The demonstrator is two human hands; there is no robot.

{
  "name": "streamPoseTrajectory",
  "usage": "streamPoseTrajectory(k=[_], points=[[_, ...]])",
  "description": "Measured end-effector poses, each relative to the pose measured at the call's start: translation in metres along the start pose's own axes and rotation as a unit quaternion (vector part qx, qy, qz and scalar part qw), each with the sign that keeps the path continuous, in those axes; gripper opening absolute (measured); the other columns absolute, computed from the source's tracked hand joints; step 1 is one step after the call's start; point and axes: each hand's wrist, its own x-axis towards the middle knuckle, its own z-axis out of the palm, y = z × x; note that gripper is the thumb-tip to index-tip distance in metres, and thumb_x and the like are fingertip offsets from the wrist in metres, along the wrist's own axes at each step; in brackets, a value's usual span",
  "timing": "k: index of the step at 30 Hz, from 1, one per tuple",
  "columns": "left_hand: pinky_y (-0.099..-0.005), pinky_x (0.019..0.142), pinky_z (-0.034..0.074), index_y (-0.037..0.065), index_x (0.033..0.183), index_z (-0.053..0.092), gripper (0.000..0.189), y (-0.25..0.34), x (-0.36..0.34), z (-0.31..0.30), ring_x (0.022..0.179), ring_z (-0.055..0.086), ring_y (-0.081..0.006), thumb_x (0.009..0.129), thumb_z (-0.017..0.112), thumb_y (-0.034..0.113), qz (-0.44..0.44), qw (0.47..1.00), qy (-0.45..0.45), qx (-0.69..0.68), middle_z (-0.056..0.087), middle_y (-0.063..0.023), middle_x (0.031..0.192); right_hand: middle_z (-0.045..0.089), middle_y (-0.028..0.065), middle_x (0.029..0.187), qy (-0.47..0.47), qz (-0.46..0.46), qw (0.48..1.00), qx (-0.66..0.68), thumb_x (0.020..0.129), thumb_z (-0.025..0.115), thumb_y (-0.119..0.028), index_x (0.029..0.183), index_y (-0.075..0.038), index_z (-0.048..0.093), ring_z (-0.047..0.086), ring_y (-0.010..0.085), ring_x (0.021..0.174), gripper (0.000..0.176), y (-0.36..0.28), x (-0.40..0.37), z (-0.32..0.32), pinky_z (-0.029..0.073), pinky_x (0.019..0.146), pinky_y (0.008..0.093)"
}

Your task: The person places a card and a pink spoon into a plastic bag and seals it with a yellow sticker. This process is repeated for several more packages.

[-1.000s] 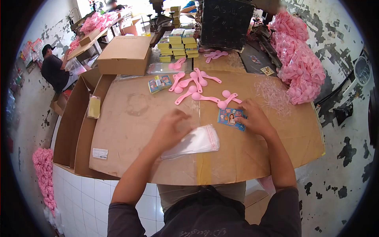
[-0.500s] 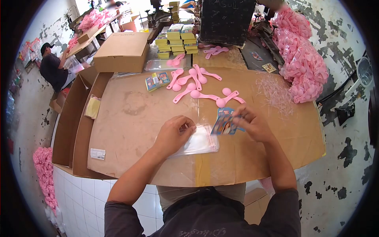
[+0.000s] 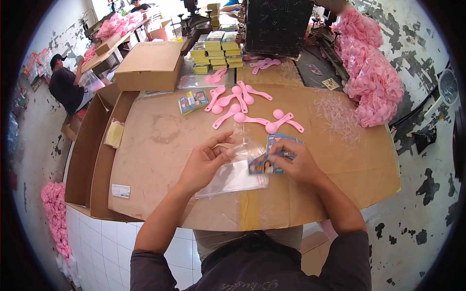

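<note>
My left hand point(image 3: 206, 162) has its thumb and fingers curled at the edge of a clear plastic bag point(image 3: 246, 151), which is raised off a pile of flat clear bags point(image 3: 228, 180). Between the fingers of my right hand point(image 3: 297, 162) is a blue printed card point(image 3: 262, 165), its near end overlapping the raised bag. More blue cards point(image 3: 274, 139) lie under and behind that hand. Several pink plastic spoons point(image 3: 250, 118) are scattered just beyond, beside a banded stack of cards point(image 3: 193, 102).
A closed cardboard box point(image 3: 148, 65) and stacked card bundles point(image 3: 216, 48) stand at the back. Pink spoons in clear bags point(image 3: 369, 72) heap at the right. Clear plastic strips point(image 3: 337, 114) lie nearby. An open carton point(image 3: 94, 150) borders the left; another person point(image 3: 68, 85) sits beyond.
My right hand has brought a card left and down to the bag. The left hand has moved slightly left, lifting a bag's edge from the pile.
</note>
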Motion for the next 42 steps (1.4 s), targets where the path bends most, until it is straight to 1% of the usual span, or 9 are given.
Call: streamPoseTrajectory(k=[6, 15, 21, 24, 27, 30, 36, 39, 42], points=[[-0.0245, 0.084, 0.053, -0.002, 0.143, 0.054, 0.048, -0.004, 0.000, 0.003, 0.097, 0.065, -0.0088, 0.099, 0.069, 0.008, -0.042, 0.998, -0.046, -0.028, 0.068, -0.0049, 0.112, 0.066, 0.0032, 0.105, 0.085, 0.046, 0.980, 0.174, 0.097, 0.067, -0.001, 0.111, 0.001, 0.064, 0.064, 0.0091, 0.092, 0.014, 0.002, 0.005, -0.001, 0.053, 0.079, 0.0258], [-0.0244, 0.080, 0.058, -0.004, 0.135, 0.059, 0.043, -0.013, -0.001, 0.013, 0.091, 0.068, -0.0107, 0.095, 0.073, 0.004, -0.017, 1.000, 0.000, 0.001, 0.072, -0.0084, 0.102, 0.069, 0.0065, 0.102, 0.166, 0.036, 0.958, 0.231, 0.099, 0.065, -0.001, 0.114, 0.000, 0.061, 0.066, 0.0097, 0.093, 0.016, -0.008, 0.006, 0.000, 0.055, 0.082, 0.0259], [-0.0250, 0.079, 0.057, -0.004, 0.133, 0.061, 0.041, -0.014, -0.003, 0.018, 0.091, 0.070, -0.0110, 0.095, 0.074, 0.005, -0.011, 0.999, -0.011, 0.044, 0.074, -0.0093, 0.102, 0.070, 0.0067, 0.102, 0.029, -0.130, 0.985, -0.114, 0.095, 0.071, -0.002, 0.121, 0.000, 0.064, 0.064, 0.0091, 0.088, 0.028, -0.010, 0.010, -0.009, 0.054, 0.077, 0.0279], [-0.0252, 0.079, 0.057, -0.004, 0.132, 0.062, 0.039, -0.016, -0.006, 0.021, 0.093, 0.070, -0.0110, 0.096, 0.073, 0.006, 0.003, 0.995, -0.044, 0.092, 0.074, -0.0091, 0.104, 0.071, 0.0082, 0.101, 0.013, -0.068, 0.995, -0.065, 0.090, 0.077, -0.004, 0.115, 0.000, 0.068, 0.065, 0.0111, 0.088, 0.026, -0.029, 0.009, 0.001, 0.053, 0.074, 0.0294], [-0.0244, 0.080, 0.056, -0.004, 0.132, 0.061, 0.037, -0.006, -0.010, 0.025, 0.095, 0.070, -0.0102, 0.098, 0.071, 0.007, -0.024, 0.991, -0.069, 0.116, 0.075, -0.0094, 0.106, 0.069, 0.0057, 0.090, 0.103, 0.032, 0.990, 0.095, 0.088, 0.080, -0.008, 0.109, -0.004, 0.072, 0.064, 0.0130, 0.080, 0.023, -0.020, 0.004, 0.016, 0.050, 0.067, 0.0279], [-0.0229, 0.079, 0.056, -0.003, 0.134, 0.061, 0.037, -0.012, -0.010, 0.025, 0.094, 0.069, -0.0087, 0.100, 0.069, 0.008, -0.031, 0.992, -0.088, 0.083, 0.075, -0.0094, 0.106, 0.070, 0.0069, 0.091, 0.086, 0.052, 0.991, 0.084, 0.090, 0.079, -0.012, 0.105, -0.004, 0.073, 0.065, 0.0162, 0.081, 0.017, -0.016, -0.001, 0.018, 0.051, 0.066, 0.0286], [-0.0213, 0.073, 0.056, -0.003, 0.133, 0.061, 0.034, -0.013, -0.010, 0.024, 0.090, 0.069, -0.0067, 0.102, 0.066, 0.011, -0.050, 0.995, -0.066, 0.053, 0.076, -0.0076, 0.106, 0.072, 0.0092, 0.101, -0.021, -0.137, 0.990, -0.006, 0.096, 0.070, -0.019, 0.094, -0.004, 0.076, 0.065, 0.0247, 0.099, 0.017, -0.006, 0.012, 0.005, 0.051, 0.087, 0.0385], [-0.0223, 0.075, 0.057, -0.004, 0.130, 0.062, 0.032, -0.011, -0.010, 0.022, 0.090, 0.069, -0.0069, 0.103, 0.065, 0.012, -0.047, 0.998, -0.037, 0.035, 0.075, -0.0079, 0.107, 0.069, 0.0123, 0.108, 0.113, -0.015, 0.975, -0.191, 0.092, 0.069, -0.018, 0.104, -0.005, 0.075, 0.061, 0.0295, 0.107, 0.018, 0.006, 0.025, -0.033, 0.048, 0.095, 0.0438], [-0.0225, 0.075, 0.057, -0.005, 0.126, 0.063, 0.029, -0.015, -0.008, 0.021, 0.090, 0.069, -0.0070, 0.103, 0.066, 0.012, -0.047, 0.999, -0.027, -0.004, 0.075, -0.0077, 0.108, 0.066, 0.0145, 0.110, 0.137, 0.015, 0.914, -0.382, 0.088, 0.069, -0.012, 0.111, -0.006, 0.072, 0.061, 0.0328, 0.102, 0.024, 0.045, 0.019, -0.046, 0.048, 0.092, 0.0460]])
